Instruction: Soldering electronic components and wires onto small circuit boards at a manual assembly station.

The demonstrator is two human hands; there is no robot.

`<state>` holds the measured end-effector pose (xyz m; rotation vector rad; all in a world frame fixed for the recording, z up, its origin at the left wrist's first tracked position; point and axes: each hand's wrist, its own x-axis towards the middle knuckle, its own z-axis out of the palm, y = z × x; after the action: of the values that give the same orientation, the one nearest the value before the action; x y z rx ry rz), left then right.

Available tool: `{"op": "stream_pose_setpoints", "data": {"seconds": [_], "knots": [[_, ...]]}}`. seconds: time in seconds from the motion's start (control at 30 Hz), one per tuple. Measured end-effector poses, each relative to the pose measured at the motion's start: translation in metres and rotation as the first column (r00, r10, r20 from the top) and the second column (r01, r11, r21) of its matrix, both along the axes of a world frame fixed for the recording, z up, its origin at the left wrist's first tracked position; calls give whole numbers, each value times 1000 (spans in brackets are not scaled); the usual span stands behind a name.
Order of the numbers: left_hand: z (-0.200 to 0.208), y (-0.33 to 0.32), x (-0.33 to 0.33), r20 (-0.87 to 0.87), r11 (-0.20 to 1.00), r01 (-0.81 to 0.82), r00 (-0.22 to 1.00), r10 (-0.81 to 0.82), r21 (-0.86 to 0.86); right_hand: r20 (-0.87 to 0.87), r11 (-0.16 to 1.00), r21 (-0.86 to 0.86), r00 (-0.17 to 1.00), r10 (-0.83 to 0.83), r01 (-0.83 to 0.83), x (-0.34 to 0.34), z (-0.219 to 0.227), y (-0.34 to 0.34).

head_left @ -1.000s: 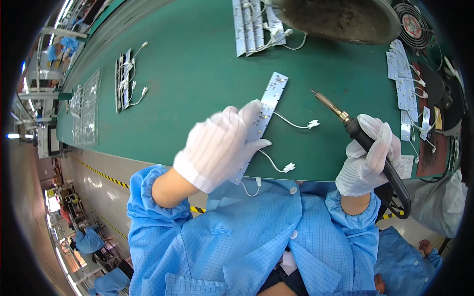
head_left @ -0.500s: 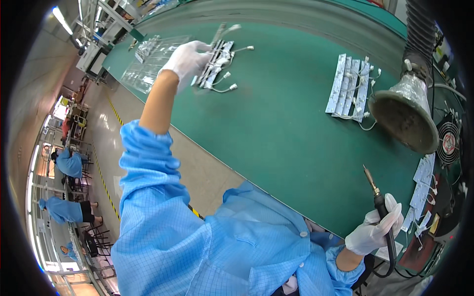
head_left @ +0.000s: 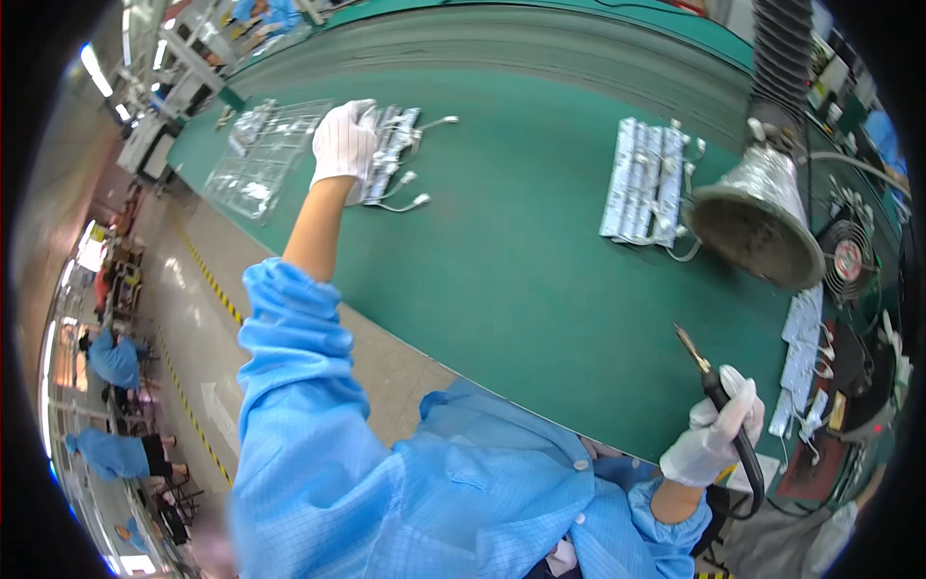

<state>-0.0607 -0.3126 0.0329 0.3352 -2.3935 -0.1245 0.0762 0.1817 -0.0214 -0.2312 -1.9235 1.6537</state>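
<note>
My left hand (head_left: 345,143), in a white glove, is at the left edge of a group of white circuit-board strips (head_left: 394,140) with short white wires and plugs. Its fingers are curled in and partly hidden, so what they grip cannot be made out. My gloved right hand (head_left: 712,439) is wrapped around the black handle of a soldering iron (head_left: 716,386). The iron's bare metal tip points up and left above the green table (head_left: 511,261), touching nothing. A second group of strips (head_left: 644,183) lies side by side at the right, with wires and plugs along its right side.
A fume extractor hood (head_left: 757,236) on a ribbed hose hangs beside the right-hand strips. Past it are a small fan (head_left: 847,265) and more strips (head_left: 801,352). Clear plastic trays (head_left: 256,174) lie at the far left. Other people (head_left: 116,454) are across the aisle.
The view has shifted, moving the scene left. My left hand has moved to the strips' left edge; a blurred strip and plug above the group no longer show. My right hand keeps its grip on the soldering iron.
</note>
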Motion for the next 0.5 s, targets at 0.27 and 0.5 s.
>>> {"op": "stream_pose_setpoints", "data": {"seconds": [0.27, 0.5], "knots": [[-23, 249, -36, 405, 871, 463, 773, -488, 166, -97, 995, -92, 995, 17, -26, -4, 4, 8], [-33, 257, -58, 567, 851, 278, 648, -509, 446, -160, 765, 640, 960, 229, -75, 0, 7, 24]]}}
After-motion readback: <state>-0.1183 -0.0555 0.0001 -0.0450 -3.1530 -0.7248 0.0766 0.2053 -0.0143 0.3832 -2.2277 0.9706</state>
